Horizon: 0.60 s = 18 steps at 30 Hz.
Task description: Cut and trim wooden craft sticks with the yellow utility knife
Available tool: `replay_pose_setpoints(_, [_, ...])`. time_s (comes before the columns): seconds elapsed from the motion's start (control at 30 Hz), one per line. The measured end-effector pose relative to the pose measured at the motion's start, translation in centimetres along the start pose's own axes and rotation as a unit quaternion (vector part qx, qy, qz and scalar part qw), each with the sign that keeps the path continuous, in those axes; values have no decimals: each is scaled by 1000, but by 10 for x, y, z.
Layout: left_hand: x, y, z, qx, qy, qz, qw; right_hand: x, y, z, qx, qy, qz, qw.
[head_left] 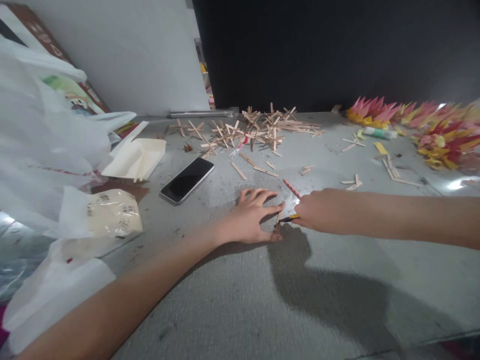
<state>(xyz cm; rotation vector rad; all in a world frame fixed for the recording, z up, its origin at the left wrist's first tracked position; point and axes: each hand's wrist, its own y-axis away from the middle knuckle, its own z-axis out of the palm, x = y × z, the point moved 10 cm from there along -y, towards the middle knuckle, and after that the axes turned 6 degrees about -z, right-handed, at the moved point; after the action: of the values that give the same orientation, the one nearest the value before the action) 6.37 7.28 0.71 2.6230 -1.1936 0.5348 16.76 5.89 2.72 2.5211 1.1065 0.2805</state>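
My left hand (250, 216) lies on the grey table (262, 300), fingers spread, its thumb and forefinger pressing a small wooden stick (278, 226) down. My right hand (318, 211) is closed around a red-striped pencil (291, 189) whose yellow and black tip touches that stick. Both hands meet at the table's middle. A pile of glued wooden stick crosses (258, 126) lies at the back, and loose sticks (255, 167) are scattered between it and my hands.
A black phone (187, 180) lies left of my hands. Folded cream paper (135, 157), white plastic bags (45, 150) and a packet (108, 212) crowd the left side. Pink and yellow folded paper pieces (423, 125) and a glue stick (379, 132) sit at the back right.
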Motion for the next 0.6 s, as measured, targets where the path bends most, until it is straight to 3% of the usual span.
replay_pose_setpoints(0.27, [-1, 0, -4, -2, 6, -11, 1000, -5, 12, 4, -47, -4, 45, 998])
replay_pose_setpoints(0.6, [-2, 0, -4, 1, 7, -5, 1000, -2, 14, 26, -25, -112, 26, 993])
